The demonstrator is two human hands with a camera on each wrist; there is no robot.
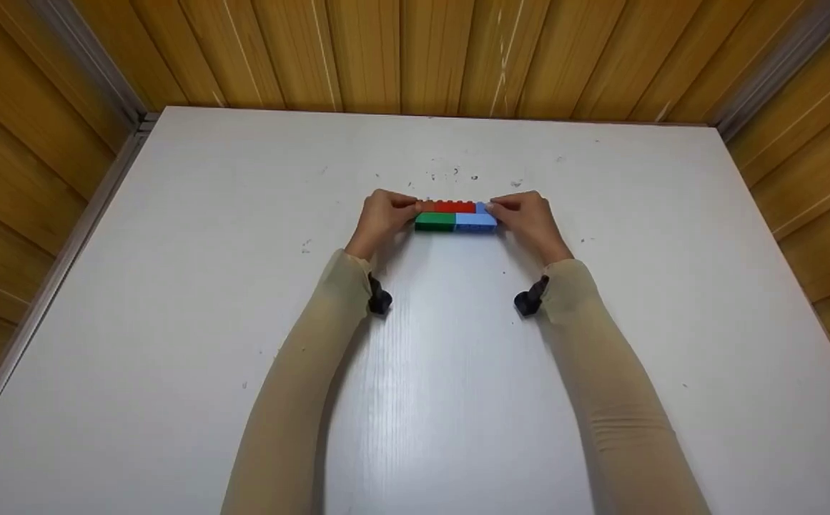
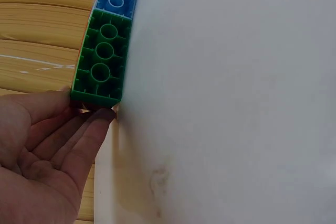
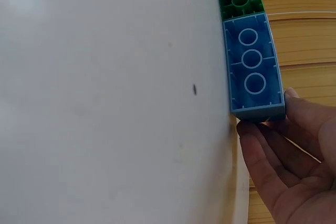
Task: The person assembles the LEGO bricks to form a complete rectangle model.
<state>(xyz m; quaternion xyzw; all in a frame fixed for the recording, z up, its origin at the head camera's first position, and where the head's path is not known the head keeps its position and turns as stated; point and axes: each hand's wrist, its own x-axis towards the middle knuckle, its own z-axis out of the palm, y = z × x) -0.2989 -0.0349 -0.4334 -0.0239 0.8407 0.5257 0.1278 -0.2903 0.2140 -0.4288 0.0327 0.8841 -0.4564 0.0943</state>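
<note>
Both hands grip a row of joined toy building bricks by its two ends. The left hand point(image 1: 384, 217) pinches the end beside the green brick point(image 1: 435, 222), thumb and fingertips at the corner. At the other end, the right hand point(image 1: 531, 220) pinches beside the light blue brick point(image 1: 475, 222). Behind these two, a red brick point(image 1: 455, 207) with a line of studs spans their seam. In the wrist views the hollow undersides of the green brick point(image 2: 101, 51) and blue brick point(image 3: 253, 61) show round tubes, the two meeting end to end. Fingers partly hide the row's ends.
A white table point(image 1: 415, 372) with small dark marks lies under the arms. Wood-look panelled walls point(image 1: 364, 57) stand at the back and both sides. A small black camera point(image 1: 380, 299) sits on the left wrist, another camera point(image 1: 528, 300) on the right.
</note>
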